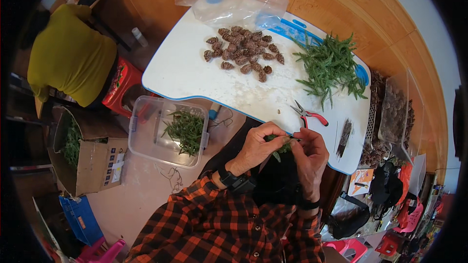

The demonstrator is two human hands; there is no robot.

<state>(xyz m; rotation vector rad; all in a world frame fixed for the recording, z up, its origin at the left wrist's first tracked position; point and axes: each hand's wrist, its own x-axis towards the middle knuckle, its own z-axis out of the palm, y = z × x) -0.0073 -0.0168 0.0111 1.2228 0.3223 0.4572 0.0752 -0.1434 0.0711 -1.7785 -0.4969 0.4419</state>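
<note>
Just off the near edge of the white table [170, 73], my two hands meet at the fingertips. My left hand [256, 148] is closed on a small green sprig [278, 155], whose leaves hang below the fingers. My right hand [312, 158] pinches thumb against fingers at the sprig's end; what lies in that pinch is too small to make out. Pliers with red handles [317, 117] lie open-jawed just beyond my hands. To their right is a bundle of thin dark wires [344, 139]. Brown pine cones [243, 48] and a heap of green sprigs [331, 63] lie farther back.
A clear plastic bag [234, 12] lies at the table's far edge. Left of the table stand a clear tub [141, 141] with more sprigs and a cardboard box [100, 165] of greenery. A person in a yellow-green top [73, 53] sits beyond. At right is another clear bin [397, 107].
</note>
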